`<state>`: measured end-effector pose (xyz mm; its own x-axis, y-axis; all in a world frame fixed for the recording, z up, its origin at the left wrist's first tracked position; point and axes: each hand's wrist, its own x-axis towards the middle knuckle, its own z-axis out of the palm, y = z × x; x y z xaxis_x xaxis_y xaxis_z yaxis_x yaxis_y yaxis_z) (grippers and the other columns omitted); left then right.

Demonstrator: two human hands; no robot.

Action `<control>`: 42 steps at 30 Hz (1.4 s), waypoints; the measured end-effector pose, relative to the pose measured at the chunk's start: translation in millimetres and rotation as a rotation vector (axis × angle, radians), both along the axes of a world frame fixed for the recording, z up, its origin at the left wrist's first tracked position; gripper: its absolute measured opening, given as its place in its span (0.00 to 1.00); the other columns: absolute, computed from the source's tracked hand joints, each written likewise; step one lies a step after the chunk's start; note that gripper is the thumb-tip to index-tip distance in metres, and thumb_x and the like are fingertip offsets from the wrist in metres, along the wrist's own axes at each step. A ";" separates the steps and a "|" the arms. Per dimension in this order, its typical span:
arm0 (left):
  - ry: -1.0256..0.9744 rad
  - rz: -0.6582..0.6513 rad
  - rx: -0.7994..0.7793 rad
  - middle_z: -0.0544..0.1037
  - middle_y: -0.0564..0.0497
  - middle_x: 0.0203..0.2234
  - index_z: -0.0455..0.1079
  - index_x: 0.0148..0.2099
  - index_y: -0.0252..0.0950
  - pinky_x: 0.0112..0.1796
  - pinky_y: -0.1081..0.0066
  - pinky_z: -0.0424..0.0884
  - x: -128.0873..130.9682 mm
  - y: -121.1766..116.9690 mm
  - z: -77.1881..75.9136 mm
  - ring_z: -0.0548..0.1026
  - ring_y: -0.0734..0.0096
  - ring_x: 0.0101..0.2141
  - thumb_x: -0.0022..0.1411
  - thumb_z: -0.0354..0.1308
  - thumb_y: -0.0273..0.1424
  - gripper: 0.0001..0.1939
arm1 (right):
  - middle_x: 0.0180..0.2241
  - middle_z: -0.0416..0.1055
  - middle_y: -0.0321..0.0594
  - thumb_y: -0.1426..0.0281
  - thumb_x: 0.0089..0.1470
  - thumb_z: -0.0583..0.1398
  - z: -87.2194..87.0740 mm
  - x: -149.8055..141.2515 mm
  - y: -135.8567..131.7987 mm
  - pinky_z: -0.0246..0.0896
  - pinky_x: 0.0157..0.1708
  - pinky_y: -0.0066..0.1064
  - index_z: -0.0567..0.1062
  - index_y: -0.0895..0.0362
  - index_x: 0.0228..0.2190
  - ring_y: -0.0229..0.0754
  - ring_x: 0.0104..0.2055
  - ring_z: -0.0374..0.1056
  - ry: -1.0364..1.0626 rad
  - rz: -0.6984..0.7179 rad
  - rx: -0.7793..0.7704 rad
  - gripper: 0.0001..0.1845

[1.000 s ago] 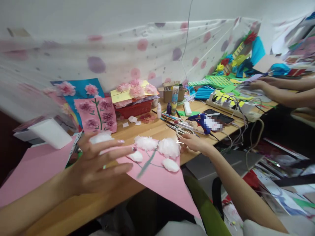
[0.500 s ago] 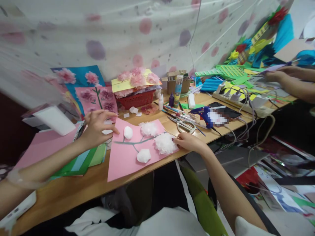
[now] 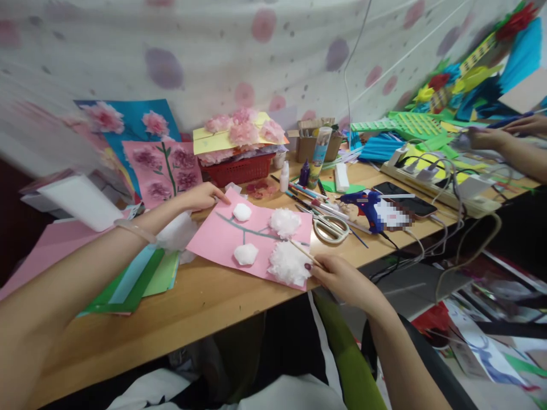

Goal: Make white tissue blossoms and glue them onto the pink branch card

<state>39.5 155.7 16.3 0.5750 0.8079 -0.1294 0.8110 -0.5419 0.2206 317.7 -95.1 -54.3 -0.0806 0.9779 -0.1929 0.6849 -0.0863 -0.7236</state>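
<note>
A pink paper sheet (image 3: 213, 242) lies turned at an angle on the table, with a painted grey branch across it. Two fluffy white paper flowers (image 3: 285, 222) sit at its right side, and two flatter white paper pieces (image 3: 245, 254) at its left. At the upper left corner, my left hand (image 3: 199, 196) has its fingers closed on the sheet's edge. My right hand (image 3: 344, 279) pinches a thin wooden stick (image 3: 305, 252) beside the lower fluffy flower. Its thumb touches that flower near the sheet's right edge.
Scissors (image 3: 331, 229), a blue glue gun (image 3: 368, 209) and a phone (image 3: 405, 199) lie to the right, near a power strip (image 3: 440, 185) with cables. Behind stands a red basket (image 3: 241, 169). Green papers (image 3: 137, 285) lie left. Another person's hands (image 3: 491, 136) work at far right.
The pink sheet has turned clockwise. My left hand, raised with fingers apart before, has moved right and taken hold of its corner. My right hand has moved slightly nearer, still pinching the stick.
</note>
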 end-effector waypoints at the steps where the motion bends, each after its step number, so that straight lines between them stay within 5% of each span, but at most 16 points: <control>1: -0.003 0.010 -0.044 0.82 0.50 0.30 0.80 0.43 0.36 0.39 0.66 0.69 0.4 4.3 -0.5 0.75 0.62 0.33 0.48 0.50 0.30 0.23 | 0.21 0.60 0.35 0.64 0.59 0.50 0.2 -1.8 -1.6 0.50 0.27 0.30 0.62 0.55 0.21 0.39 0.25 0.57 0.016 0.010 0.007 0.16; 4: -0.032 0.026 -0.112 0.82 0.50 0.37 0.78 0.47 0.33 0.38 0.70 0.70 4.7 11.3 -7.0 0.76 0.63 0.35 0.51 0.46 0.29 0.26 | 0.20 0.58 0.33 0.65 0.59 0.50 0.2 -9.2 -5.0 0.47 0.26 0.30 0.60 0.55 0.21 0.38 0.24 0.55 0.050 0.049 0.010 0.15; 13: -0.015 -0.105 -0.058 0.68 0.46 0.60 0.68 0.59 0.34 0.56 0.67 0.62 19.5 4.5 -29.4 0.67 0.59 0.57 0.60 0.47 0.33 0.25 | 0.18 0.53 0.30 0.66 0.58 0.51 -0.1 -34.8 -7.3 0.42 0.24 0.29 0.55 0.55 0.20 0.35 0.23 0.51 0.062 0.107 -0.058 0.17; 20: 0.114 -0.146 -0.002 0.77 0.49 0.51 0.73 0.52 0.39 0.56 0.64 0.62 -29.2 -6.6 -17.3 0.71 0.59 0.54 0.57 0.49 0.29 0.22 | 0.19 0.54 0.30 0.68 0.58 0.50 -6.8 -59.3 -10.0 0.42 0.23 0.28 0.55 0.55 0.21 0.35 0.22 0.52 0.096 0.097 -0.040 0.15; 25: 0.141 -0.098 0.060 0.71 0.41 0.57 0.67 0.58 0.32 0.58 0.61 0.59 -57.9 -42.0 -47.5 0.68 0.58 0.57 0.65 0.40 0.32 0.25 | 0.20 0.53 0.31 0.63 0.60 0.51 -1.4 -75.0 -15.6 0.44 0.24 0.28 0.56 0.55 0.21 0.35 0.23 0.51 0.181 0.122 -0.018 0.18; 29: 0.120 -0.075 0.080 0.64 0.40 0.62 0.61 0.63 0.32 0.60 0.59 0.57 -66.4 -59.9 -78.8 0.62 0.58 0.61 0.67 0.38 0.34 0.26 | 0.21 0.54 0.34 0.55 0.58 0.54 6.1 -44.4 -23.9 0.52 0.27 0.30 0.56 0.54 0.18 0.39 0.26 0.55 0.225 -0.179 0.214 0.23; 32: 0.088 -0.018 0.141 0.57 0.35 0.65 0.53 0.67 0.30 0.60 0.46 0.51 -75.8 -64.0 -94.7 0.58 0.52 0.64 0.67 0.38 0.35 0.28 | 0.19 0.54 0.37 0.54 0.58 0.52 4.6 4.3 -18.9 0.54 0.29 0.33 0.55 0.53 0.16 0.42 0.25 0.55 -0.050 -0.632 0.541 0.25; 34: 0.063 0.002 0.179 0.56 0.34 0.65 0.52 0.67 0.31 0.60 0.42 0.47 -83.7 -64.6 -101.5 0.57 0.50 0.64 0.67 0.38 0.32 0.28 | 0.23 0.61 0.41 0.55 0.58 0.51 1.5 38.1 -6.9 0.57 0.34 0.36 0.60 0.53 0.19 0.45 0.29 0.59 -0.299 -0.823 0.619 0.21; 36: 0.041 0.022 0.203 0.58 0.34 0.64 0.55 0.66 0.32 0.60 0.40 0.43 -91.1 -65.5 -104.9 0.59 0.50 0.63 0.66 0.38 0.28 0.27 | 0.30 0.68 0.49 0.53 0.55 0.54 -1.0 65.5 10.0 0.58 0.40 0.40 0.68 0.56 0.27 0.51 0.36 0.63 -0.447 -0.899 0.614 0.18; 39: 0.009 0.042 0.252 0.63 0.36 0.63 0.61 0.63 0.35 0.60 0.39 0.39 -98.1 -71.7 -104.3 0.59 0.49 0.63 0.65 0.37 0.25 0.27 | 0.39 0.71 0.59 0.49 0.49 0.59 -0.8 90.0 36.5 0.58 0.46 0.44 0.72 0.63 0.38 0.59 0.47 0.63 -0.486 -0.818 0.540 0.29; 42: -0.047 0.020 0.318 0.66 0.40 0.61 0.65 0.61 0.39 0.59 0.37 0.37 -98.6 -86.0 -101.3 0.58 0.48 0.63 0.67 0.38 0.31 0.25 | 0.36 0.73 0.57 0.49 0.49 0.59 2.7 102.6 56.3 0.59 0.45 0.43 0.75 0.62 0.35 0.59 0.45 0.65 -0.510 -0.699 0.486 0.27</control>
